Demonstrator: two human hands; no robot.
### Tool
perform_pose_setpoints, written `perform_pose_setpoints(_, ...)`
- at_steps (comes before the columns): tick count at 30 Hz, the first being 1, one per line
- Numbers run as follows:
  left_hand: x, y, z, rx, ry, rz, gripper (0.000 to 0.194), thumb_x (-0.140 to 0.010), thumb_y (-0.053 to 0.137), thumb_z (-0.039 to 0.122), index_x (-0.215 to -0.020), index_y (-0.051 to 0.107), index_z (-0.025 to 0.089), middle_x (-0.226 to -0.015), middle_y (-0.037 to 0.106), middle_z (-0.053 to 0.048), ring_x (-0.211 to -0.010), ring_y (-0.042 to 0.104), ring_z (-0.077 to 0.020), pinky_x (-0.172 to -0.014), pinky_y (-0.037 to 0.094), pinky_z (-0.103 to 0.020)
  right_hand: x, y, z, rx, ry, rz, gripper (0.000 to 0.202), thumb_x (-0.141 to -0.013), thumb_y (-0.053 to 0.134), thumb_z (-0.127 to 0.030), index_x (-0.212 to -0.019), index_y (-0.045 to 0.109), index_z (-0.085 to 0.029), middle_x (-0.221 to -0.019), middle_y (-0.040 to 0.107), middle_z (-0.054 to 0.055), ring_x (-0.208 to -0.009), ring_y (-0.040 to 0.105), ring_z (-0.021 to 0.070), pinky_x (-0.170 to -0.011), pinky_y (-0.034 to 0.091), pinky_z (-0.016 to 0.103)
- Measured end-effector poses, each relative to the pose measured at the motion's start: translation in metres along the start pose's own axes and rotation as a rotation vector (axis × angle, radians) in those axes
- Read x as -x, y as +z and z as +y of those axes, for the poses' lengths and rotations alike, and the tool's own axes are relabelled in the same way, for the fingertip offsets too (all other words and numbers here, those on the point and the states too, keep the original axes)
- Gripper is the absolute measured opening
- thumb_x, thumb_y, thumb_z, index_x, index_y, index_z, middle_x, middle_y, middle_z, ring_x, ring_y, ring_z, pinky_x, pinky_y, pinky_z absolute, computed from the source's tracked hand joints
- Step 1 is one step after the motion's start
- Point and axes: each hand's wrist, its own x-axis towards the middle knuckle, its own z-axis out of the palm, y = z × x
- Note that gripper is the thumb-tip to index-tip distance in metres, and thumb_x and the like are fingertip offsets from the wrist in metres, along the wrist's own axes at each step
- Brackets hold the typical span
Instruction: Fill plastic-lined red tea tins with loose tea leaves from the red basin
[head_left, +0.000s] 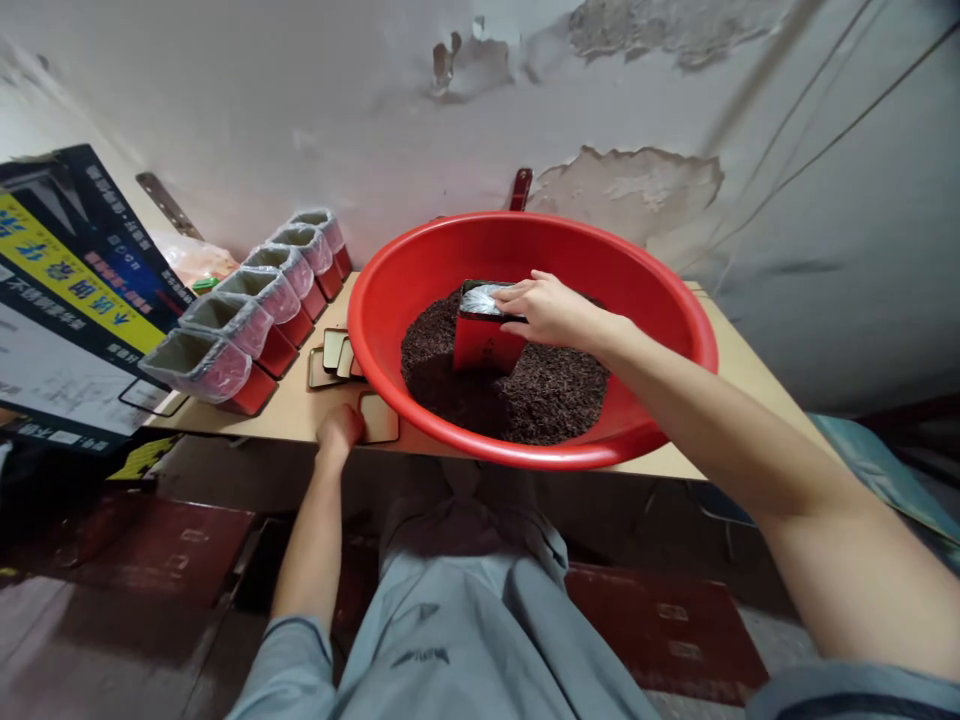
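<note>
Peeling pale plaster (300, 120) rises behind a light wooden tabletop (289, 415), whose front edge faces the person. At its left end leans a large printed carton (82, 290) with a yellow band. Beside it, six red tins (251, 392) run in a slanting row from the front edge toward the back edge, their mouths open and lined with clear plastic that folds over the rims.

Right of the row, near the basin, several small lids (319, 370) lie partly overlapping. Closer to the front edge, the left hand (340, 428) is at the left side of a single pale lid (381, 418); its fingers are curled, but whether they pinch the lid cannot be told.

A wide red basin (660, 400) takes up the middle and right of the tabletop, reaching over the front edge. Dark, loose shredded material (555, 400) covers its bottom. Standing in that material, left of the basin's centre, is a red tin with a dark rim (487, 343), with bunched clear plastic (480, 299) in its mouth. The right hand (544, 307) reaches in from the right, its fingers spread loosely over the plastic and the tin's right side.
</note>
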Motion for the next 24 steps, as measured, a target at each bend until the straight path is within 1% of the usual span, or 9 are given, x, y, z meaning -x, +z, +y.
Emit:
perform_pose_setpoints(3, 0.016, -0.027, -0.017, 0.066, -0.143, 0.107, 0.016, -0.089, 0.055, 0.027, -0.081, 0.065, 0.019, -0.075, 0.075, -0.011, -0.089, 0.078, -0.0279, -0.069, 0.058, -0.029, 0.006, 0.001, 0.01, -0.117, 0.067, -0.046, 0.035, -0.093, 0.073, -0.026, -0.127, 0.077, -0.031, -0.147, 0.068, 0.01, -0.144, 0.055, 0.0412, -0.113, 0.032, 0.086)
perform_pose_setpoints(5, 0.034, -0.058, -0.034, 0.186, -0.199, 0.274, 0.007, -0.087, 0.056, 0.027, -0.085, 0.06, 0.021, -0.075, 0.073, -0.005, -0.088, 0.078, -0.0249, -0.071, 0.06, -0.028, 0.011, 0.004, 0.022, -0.177, 0.116, -0.025, 0.037, -0.093, 0.076, -0.032, -0.13, 0.077, -0.033, -0.162, 0.054, 0.011, -0.154, 0.041, 0.0466, -0.111, 0.031, 0.089)
perform_pose_setpoints(8, 0.06, -0.11, -0.042, 0.571, -0.115, 0.76, 0.037, -0.075, 0.072, 0.029, -0.11, 0.057, 0.029, -0.093, 0.077, 0.004, -0.097, 0.078, -0.0236, -0.082, 0.064, -0.035, 0.018, 0.013, 0.039, -0.265, 0.131, -0.006, 0.05, -0.089, 0.081, -0.037, -0.138, 0.073, -0.032, -0.174, 0.035, 0.013, -0.158, 0.035, 0.0454, -0.118, 0.038, 0.077)
perform_pose_setpoints(10, 0.069, -0.141, -0.024, 0.592, 0.074, 0.989, 0.055, -0.071, 0.08, 0.035, -0.122, 0.059, 0.032, -0.104, 0.079, 0.002, -0.099, 0.078, -0.0247, -0.088, 0.064, -0.041, 0.023, 0.018, 0.044, -0.316, 0.099, -0.006, 0.056, -0.089, 0.081, -0.034, -0.144, 0.068, -0.032, -0.173, 0.036, 0.014, -0.156, 0.042, 0.0396, -0.121, 0.042, 0.065)
perform_pose_setpoints(13, 0.059, -0.165, 0.041, 0.382, 0.424, 1.17, 0.029, -0.08, 0.076, 0.034, -0.107, 0.07, 0.024, -0.107, 0.079, -0.004, -0.101, 0.076, -0.0254, -0.097, 0.061, -0.045, 0.027, 0.025, 0.044, -0.329, 0.064, 0.05, 0.054, -0.092, 0.078, -0.031, -0.145, 0.068, -0.031, -0.169, 0.043, 0.015, -0.151, 0.05, 0.0348, -0.121, 0.046, 0.058)
perform_pose_setpoints(15, 0.037, -0.163, 0.098, 0.276, 0.72, 1.066, 0.014, -0.089, 0.068, 0.027, -0.101, 0.068, 0.021, -0.106, 0.077, -0.007, -0.098, 0.074, -0.0225, -0.089, 0.062, -0.04, 0.03, 0.028, 0.042, -0.326, 0.045, 0.1, 0.051, -0.092, 0.077, -0.032, -0.142, 0.07, -0.028, -0.166, 0.046, 0.016, -0.148, 0.053, 0.0344, -0.12, 0.048, 0.057)
perform_pose_setpoints(18, -0.004, -0.14, 0.174, 0.096, 1.124, 0.705, 0.018, -0.091, 0.054, 0.011, -0.105, 0.062, 0.019, -0.129, 0.072, -0.014, -0.125, 0.066, -0.0233, -0.106, 0.055, -0.042, 0.033, 0.031, 0.04, -0.334, 0.017, 0.146, 0.05, -0.094, 0.075, -0.034, -0.142, 0.07, -0.024, -0.166, 0.046, 0.021, -0.147, 0.054, 0.0354, -0.119, 0.048, 0.057)
perform_pose_setpoints(21, -0.034, -0.115, 0.217, -0.165, 1.192, 0.387, 0.027, -0.099, 0.039, 0.008, -0.117, 0.057, 0.015, -0.162, 0.049, -0.022, -0.152, 0.045, -0.0309, -0.121, 0.038, -0.062, 0.034, 0.033, 0.038, -0.348, 0.014, 0.178, 0.048, -0.094, 0.075, -0.036, -0.14, 0.072, -0.02, -0.167, 0.042, 0.024, -0.151, 0.049, 0.0376, -0.122, 0.045, 0.057)
perform_pose_setpoints(24, -0.05, -0.106, 0.227, -0.231, 1.167, 0.172, 0.025, -0.102, 0.045, 0.018, -0.126, 0.052, 0.015, -0.164, 0.045, -0.026, -0.148, 0.05, -0.0347, -0.117, 0.042, -0.062, 0.035, 0.033, 0.038, -0.39, 0.043, 0.175, 0.046, -0.092, 0.077, -0.038, -0.134, 0.075, -0.019, -0.17, 0.037, 0.022, -0.155, 0.044, 0.0386, -0.125, 0.04, 0.055)
